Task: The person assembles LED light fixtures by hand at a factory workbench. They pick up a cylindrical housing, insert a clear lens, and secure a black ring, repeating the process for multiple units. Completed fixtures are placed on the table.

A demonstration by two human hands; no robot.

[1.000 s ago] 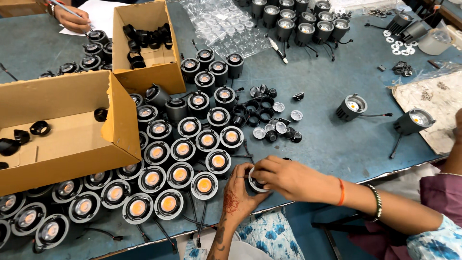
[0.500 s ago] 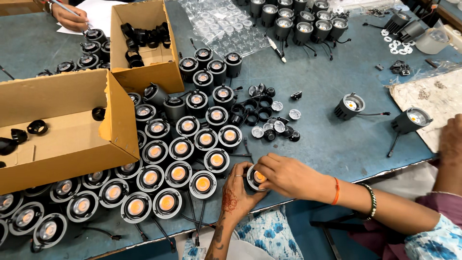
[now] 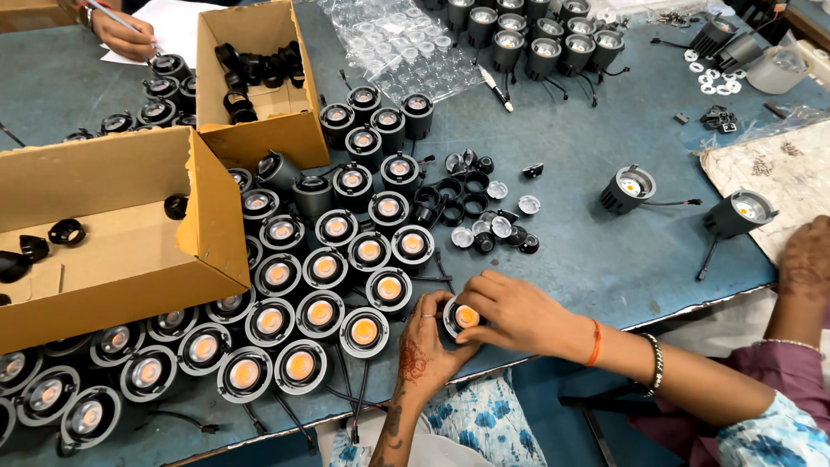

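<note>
The blue-grey counter [image 3: 605, 259] carries a large open brown cardboard box [image 3: 112, 233] at the left. Beside it stand rows of round black lamp housings with amber centres [image 3: 320, 311]. At the near edge, the left hand [image 3: 428, 342] and right hand [image 3: 514, 311] both have their grip closed around one round black lamp housing with an amber centre [image 3: 462, 317], held just above the counter edge.

– How is the light?
– Bright, even, from overhead; shadows under the lamp housings [image 3: 363, 333] stay short and soft.
– Glare?
– Some on the clear plastic trays [image 3: 393, 43]. Focus is sharp, with slight wide-angle bending at the edges.
</note>
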